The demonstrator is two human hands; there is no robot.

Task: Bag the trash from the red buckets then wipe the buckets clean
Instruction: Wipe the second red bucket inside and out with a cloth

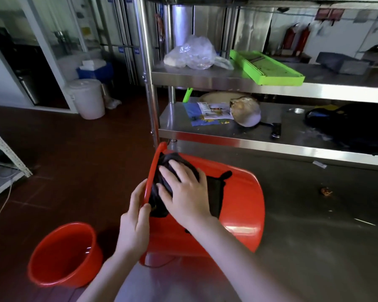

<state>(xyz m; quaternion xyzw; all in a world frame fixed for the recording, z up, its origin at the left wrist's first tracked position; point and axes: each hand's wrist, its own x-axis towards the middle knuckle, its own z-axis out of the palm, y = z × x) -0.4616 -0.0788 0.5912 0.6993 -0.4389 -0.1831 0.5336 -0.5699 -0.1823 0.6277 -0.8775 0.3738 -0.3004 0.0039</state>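
The red bucket (pixel 238 203) is on its side on the steel table (pixel 314 236), mouth pointing off to my left, so I can't see inside it from here. The dark cloth (pixel 159 192) is bunched against the outer wall right next to the rim (pixel 150 184).

My right hand (pixel 188 192) is on top of the cloth, fingers spread flat and pressing it into the plastic, not pinching anything. My left hand (pixel 133 225) is curled round the rim just beside the cloth, thumb on the outside, bracing the bucket so it doesn't roll.

Progress-wise: I reckon bagging's done, since there's no trash showing in either bucket. So I'm in the wipe stage, on the outside near the rim. Left to do, I'd guess, is the rest of this wall and maybe the inside.

The second bucket (pixel 63 253) sits upright on the floor well to my left. It looks like there's a little water in the bottom, and I can't tell if it's been wiped.
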